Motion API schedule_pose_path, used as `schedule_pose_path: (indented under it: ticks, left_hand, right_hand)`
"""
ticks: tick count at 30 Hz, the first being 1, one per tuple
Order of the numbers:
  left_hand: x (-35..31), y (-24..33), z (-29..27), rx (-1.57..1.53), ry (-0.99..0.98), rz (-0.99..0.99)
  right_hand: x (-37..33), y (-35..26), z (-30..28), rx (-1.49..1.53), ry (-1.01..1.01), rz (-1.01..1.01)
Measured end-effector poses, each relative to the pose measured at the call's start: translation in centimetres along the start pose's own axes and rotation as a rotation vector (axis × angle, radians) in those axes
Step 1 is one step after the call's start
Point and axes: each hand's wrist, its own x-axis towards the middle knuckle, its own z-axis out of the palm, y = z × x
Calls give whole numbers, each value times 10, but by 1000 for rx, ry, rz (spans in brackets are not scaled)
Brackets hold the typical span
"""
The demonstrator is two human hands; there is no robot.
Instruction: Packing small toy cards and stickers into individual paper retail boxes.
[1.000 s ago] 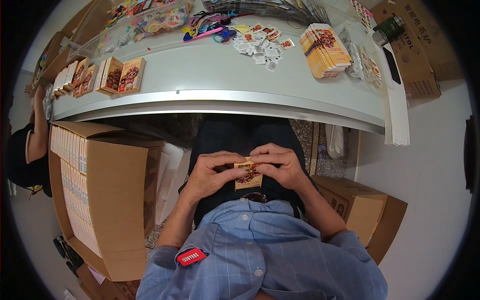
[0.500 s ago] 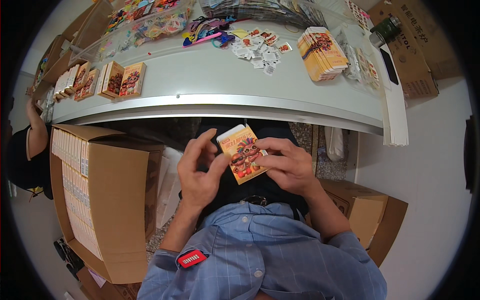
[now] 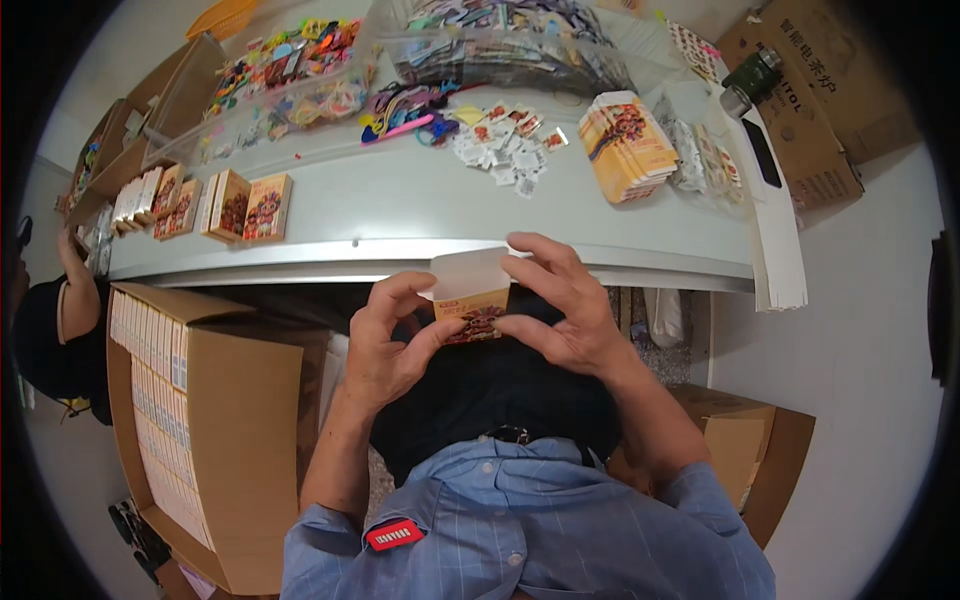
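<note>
A small orange cardboard box (image 3: 470,312) printed with cartoon figures is held between both hands, just in front of the table edge. Its white top flap (image 3: 466,269) stands up, and its mouth is turned toward me. My left hand (image 3: 388,350) grips the left side, thumb on the printed front and fingers at the upper corner. My right hand (image 3: 568,312) is closed on the right side, its thumb on the front and its fingers beside the raised flap. What lies inside the box cannot be made out.
On the table (image 3: 340,210) are finished-looking small boxes (image 3: 266,208), scattered small cards (image 3: 505,150), a stack of flat orange boxes (image 3: 628,148) and clear bins of colourful bits (image 3: 285,85). A large carton (image 3: 240,450) packed with boxes stands at left. Another person's arm (image 3: 80,290) shows far left.
The box has moved up toward the table edge and tipped back, and its top flap now stands up. My right hand has shifted to the box's upper right corner.
</note>
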Motion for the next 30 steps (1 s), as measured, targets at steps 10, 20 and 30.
schedule_pose_path:
  ticks: [10, 20, 30]
  left_hand:
    - [53, -6, 17, -357, 276, 40]
    - [90, -65, -21, -57, 401, 25]
    - [93, -77, -14, -175, 411, -45]
  right_hand:
    - [45, 30, 46, 224, 397, 74]
    - [177, 71, -51, -380, 263, -24]
    - [301, 198, -146, -994, -240, 341]
